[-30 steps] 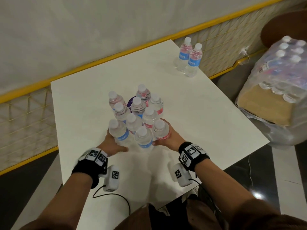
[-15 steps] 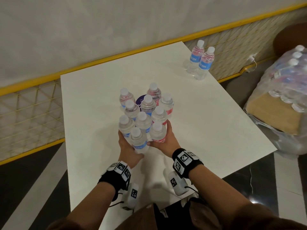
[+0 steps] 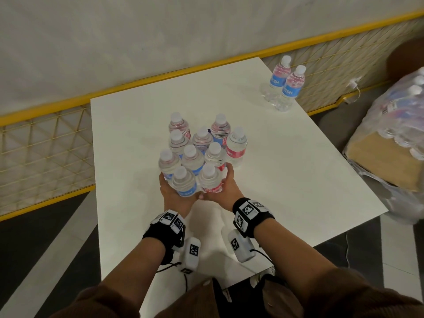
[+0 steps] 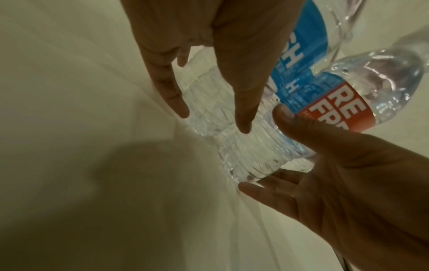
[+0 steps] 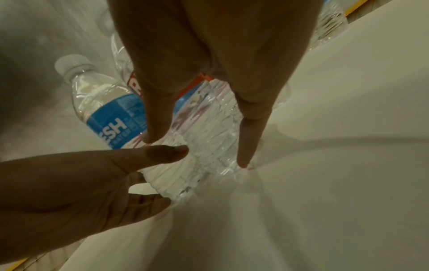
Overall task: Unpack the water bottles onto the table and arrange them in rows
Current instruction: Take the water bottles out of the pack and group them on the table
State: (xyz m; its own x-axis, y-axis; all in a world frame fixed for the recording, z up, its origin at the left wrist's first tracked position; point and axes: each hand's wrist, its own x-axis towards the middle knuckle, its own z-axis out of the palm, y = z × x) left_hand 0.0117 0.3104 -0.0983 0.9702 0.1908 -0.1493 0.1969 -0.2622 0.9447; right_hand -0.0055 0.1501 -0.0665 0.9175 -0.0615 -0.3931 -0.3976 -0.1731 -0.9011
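— Where do the bottles stand?

— I see a cluster of bottles (image 3: 199,152) upright near the middle of the desk (image 3: 286,184), ten by my count, packed touching one another. Two more bottles (image 3: 283,84) stand well apart from the cluster, at the desk's far right corner. A wrapped pack of bottles (image 3: 403,115) lies on a cardboard box (image 3: 385,166) off the desk's right edge.

— And the hands?

— My left hand (image 3: 175,195) presses against the cluster's near left side, fingers (image 4: 171,91) straight along the blue-label bottle (image 3: 183,183). My right hand (image 3: 223,188) cups the near right side, fingers (image 5: 252,128) straight down the red-label bottle (image 3: 210,180). Neither hand curls round a bottle; both lie flat against them, thumbs nearly meeting in front.

— Are the bottles lifted?

— I cannot tell; their bases look to be on the desk.
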